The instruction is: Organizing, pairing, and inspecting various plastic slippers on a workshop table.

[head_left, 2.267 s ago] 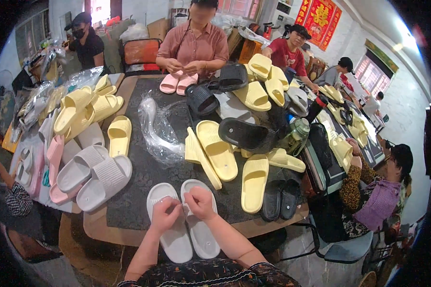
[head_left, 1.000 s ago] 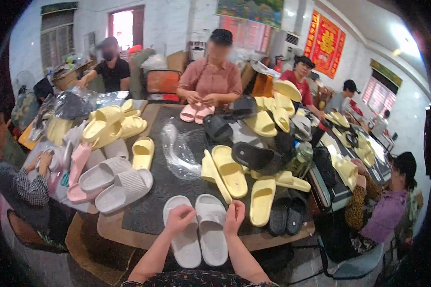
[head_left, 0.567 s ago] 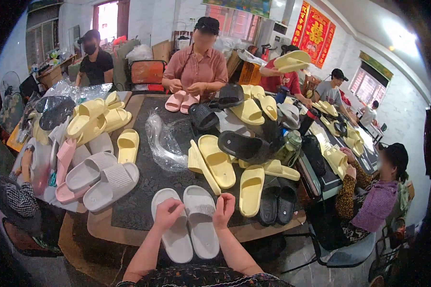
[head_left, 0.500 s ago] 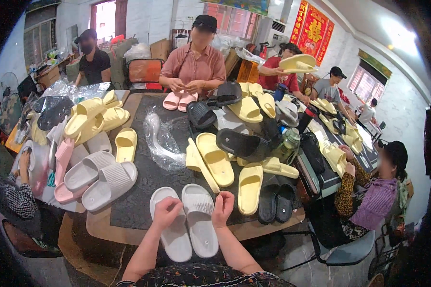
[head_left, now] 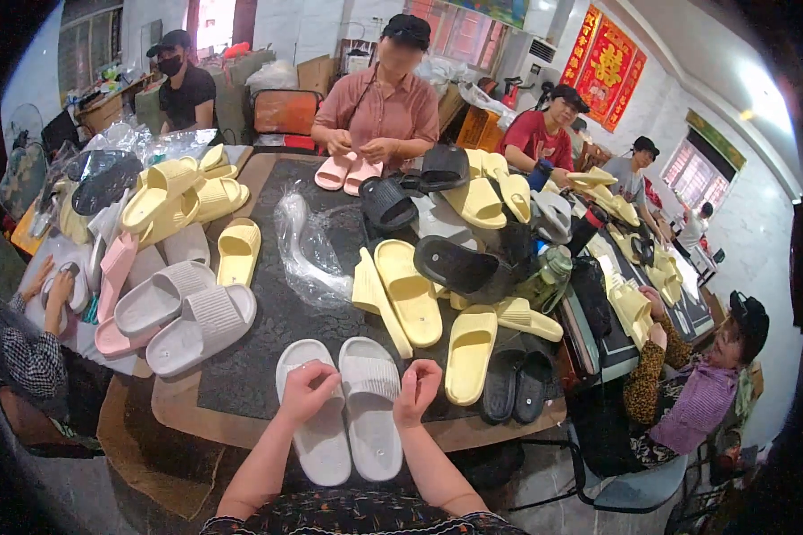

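A pair of light grey slippers lies side by side at the table's near edge, soles down and toes pointing away from me. Over the strap of the left slipper (head_left: 323, 450) is my left hand (head_left: 308, 392), its fingers curled into a pinch. Beside the outer edge of the right slipper (head_left: 373, 441) is my right hand (head_left: 417, 392), also closed with thumb and fingertips together. Anything thin between the fingertips is too small to make out. The ribbed strap of the right slipper shows between my hands.
Yellow slippers (head_left: 409, 290) and black slippers (head_left: 459, 266) pile up on the right. More grey slippers (head_left: 201, 330) lie at left. Crumpled clear plastic (head_left: 308, 259) rests mid-table. Across, a person (head_left: 379, 111) handles pink slippers (head_left: 335, 172); other people work around.
My view has shifted slightly; both hands keep their pinched pose by the grey slippers. The person in red at the back has lowered the yellow slipper that was held up.
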The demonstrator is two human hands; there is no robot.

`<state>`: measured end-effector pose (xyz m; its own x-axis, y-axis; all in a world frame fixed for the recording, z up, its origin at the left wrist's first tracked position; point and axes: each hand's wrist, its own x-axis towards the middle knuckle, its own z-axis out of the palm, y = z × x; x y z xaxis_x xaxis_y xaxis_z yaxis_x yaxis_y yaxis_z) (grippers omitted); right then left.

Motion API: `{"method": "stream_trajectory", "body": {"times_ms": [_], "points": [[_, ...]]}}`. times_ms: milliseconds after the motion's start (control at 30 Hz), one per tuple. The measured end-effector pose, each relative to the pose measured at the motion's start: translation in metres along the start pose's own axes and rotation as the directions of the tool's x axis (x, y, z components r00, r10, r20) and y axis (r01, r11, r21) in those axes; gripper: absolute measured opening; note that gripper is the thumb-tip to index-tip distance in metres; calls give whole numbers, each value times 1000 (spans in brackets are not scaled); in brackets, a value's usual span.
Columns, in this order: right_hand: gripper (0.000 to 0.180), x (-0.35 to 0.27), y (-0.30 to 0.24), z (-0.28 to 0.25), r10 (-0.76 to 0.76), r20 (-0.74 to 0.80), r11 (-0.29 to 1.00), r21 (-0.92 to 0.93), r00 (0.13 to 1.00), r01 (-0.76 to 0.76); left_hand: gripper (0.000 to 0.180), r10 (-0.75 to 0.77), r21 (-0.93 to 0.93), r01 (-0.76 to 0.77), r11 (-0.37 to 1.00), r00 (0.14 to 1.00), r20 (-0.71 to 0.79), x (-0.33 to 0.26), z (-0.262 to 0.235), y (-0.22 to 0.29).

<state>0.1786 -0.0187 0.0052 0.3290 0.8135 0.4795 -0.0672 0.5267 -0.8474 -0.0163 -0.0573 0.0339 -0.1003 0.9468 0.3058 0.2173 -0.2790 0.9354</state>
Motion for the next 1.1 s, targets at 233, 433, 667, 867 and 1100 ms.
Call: {"method": "stream_trajectory", "body": {"times_ms": [233,433,667,867,1100], "points": [[15,1,-5,3,-66,14,994,-85,998,67,9,-38,19,37,999,999,35,1,-1,4],[15,0,-13,10,-12,27,998,-69,1000,14,10,38,40,-37,998,999,-6,-1,-5,-2],[17,3,-6,3,-71,47,992,-102,996,76,12,-1,0,1,1000,1000,20,2,0,-2],[17,0,-7,6,-85,69,988,-121,994,93,11,-26,58,25,998,1000,8,-2,-2,1],[13,-6,-43,-2,-167,208,976,-102,964,191,21,-31,99,15,995,986,164,-7,-12,31]]}}
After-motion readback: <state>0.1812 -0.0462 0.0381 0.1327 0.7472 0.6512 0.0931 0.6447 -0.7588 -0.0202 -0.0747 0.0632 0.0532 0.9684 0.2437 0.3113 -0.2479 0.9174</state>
